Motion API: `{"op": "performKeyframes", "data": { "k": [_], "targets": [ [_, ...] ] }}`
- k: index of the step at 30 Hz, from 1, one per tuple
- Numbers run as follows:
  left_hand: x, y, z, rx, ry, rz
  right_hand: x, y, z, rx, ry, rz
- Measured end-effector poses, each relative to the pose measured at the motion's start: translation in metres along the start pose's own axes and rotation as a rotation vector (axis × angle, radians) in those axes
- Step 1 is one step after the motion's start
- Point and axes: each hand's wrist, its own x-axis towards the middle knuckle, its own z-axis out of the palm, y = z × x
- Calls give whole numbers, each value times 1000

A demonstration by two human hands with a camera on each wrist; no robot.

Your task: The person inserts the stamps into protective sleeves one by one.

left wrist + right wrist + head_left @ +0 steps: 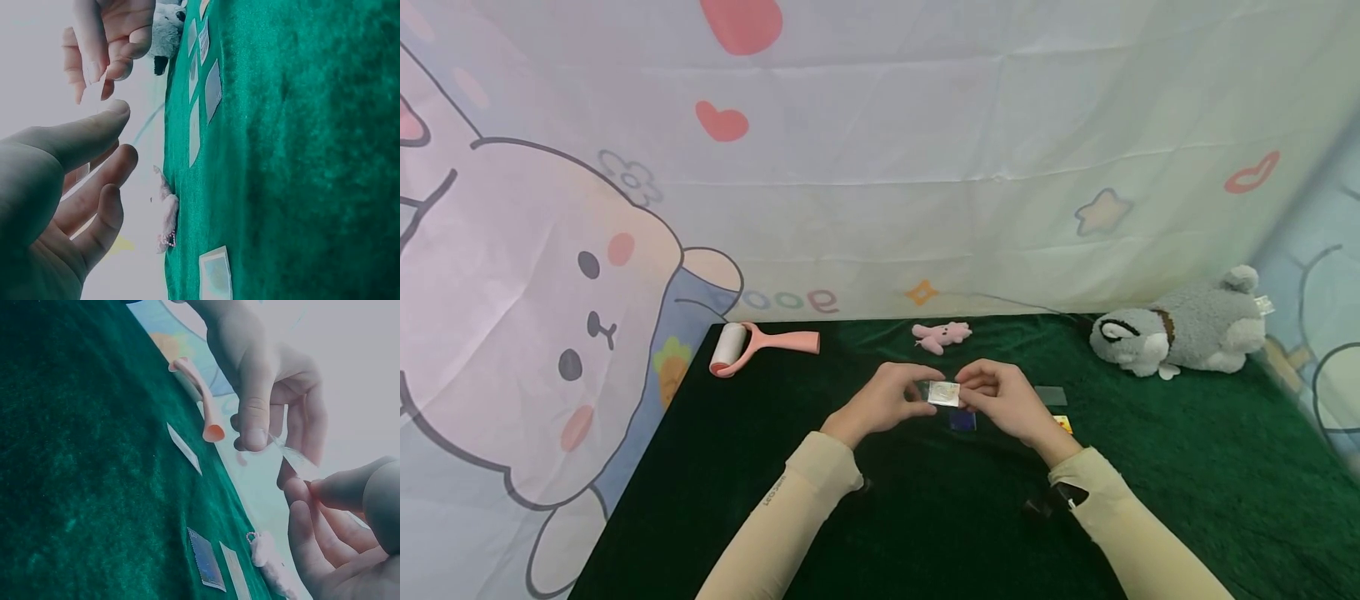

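- Left hand [882,404] and right hand [1009,404]: pinch opposite edges of a small clear packet [944,394] with a pale printed face.
- Dark blue square packet [962,421]: lies on the green cloth [925,533] below the held packet.
- Grey translucent rectangle [1051,396] and yellow item [1063,423]: lie beside the right hand, the latter partly hidden.
- Pink plush toy [942,337]: rests behind the hands.
- Pink-handled lint roller [765,347]: far left corner.
- Grey-and-white plush animal [1183,329]: far right.

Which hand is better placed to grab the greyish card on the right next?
Probably the right hand: the greyish card lies just beside it, while the left hand is farther away. Both pinch the small packet, though, so the right would have to let go first.
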Motion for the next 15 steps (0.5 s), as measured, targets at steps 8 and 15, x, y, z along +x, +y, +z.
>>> {"op": "performKeyframes", "data": {
  "k": [8,15],
  "targets": [
    [1,4,0,4,2,4,0,-1,1,9,-5,-11],
    [2,5,2,17,4,17,1,-1,2,28,-14,-21]
  ]
}}
